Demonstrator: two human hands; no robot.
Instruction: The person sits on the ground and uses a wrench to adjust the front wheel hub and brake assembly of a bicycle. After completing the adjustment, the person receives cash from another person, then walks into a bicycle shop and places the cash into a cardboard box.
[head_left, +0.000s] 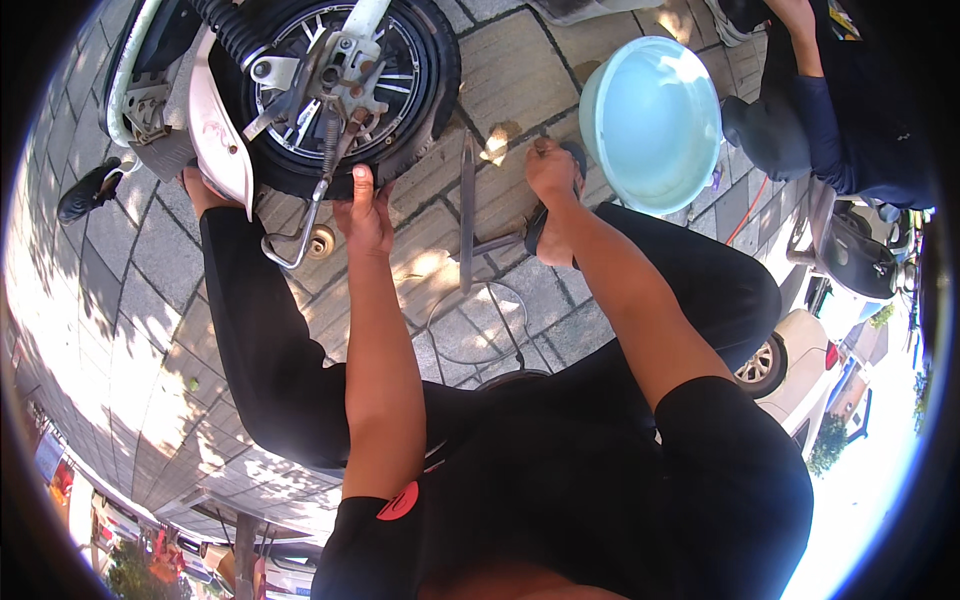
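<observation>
My left hand (366, 222) is at the lower edge of a black scooter tire (425, 130), thumb up against the rubber and fingers curled round its side. The tire sits on a spoked-pattern rim (400, 85). Beside the hand hangs a bent metal kickstand (308, 225) with a spring. A brass-coloured round part (321, 242) lies on the paving by it. My right hand (552, 172) is closed in a fist above my right foot; what it holds, if anything, I cannot make out. Between my hands lies a long flat metal bar (467, 210).
A light blue basin (650, 125) with water stands right of my right hand. A thin wire loop (478, 322) lies between my legs. Another person (850, 120) crouches at the far right. Behind are a parked scooter (855, 250) and a pale car (800, 350).
</observation>
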